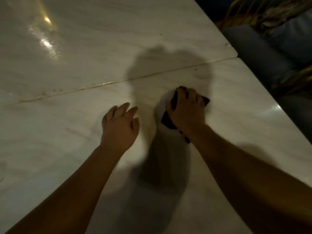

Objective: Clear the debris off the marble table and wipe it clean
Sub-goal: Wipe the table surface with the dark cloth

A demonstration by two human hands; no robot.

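The white marble table [67, 135] fills the view, with a seam [104, 83] running across it from left to upper right. My right hand [186, 112] presses down on a dark cloth [168, 121] just below the seam, fingers curled over it. My left hand [120, 124] rests flat on the marble to the left of the cloth, fingers apart, holding nothing. Small dark crumbs [196, 69] lie near the seam on the right, and specks [55, 90] sit along the seam on the left.
The table's right edge [263, 85] runs diagonally down to the right. Beyond it stands a chair with a blue cushion [263, 54] and a golden frame [236, 12]. Wet glare [46, 43] shines on the far left marble.
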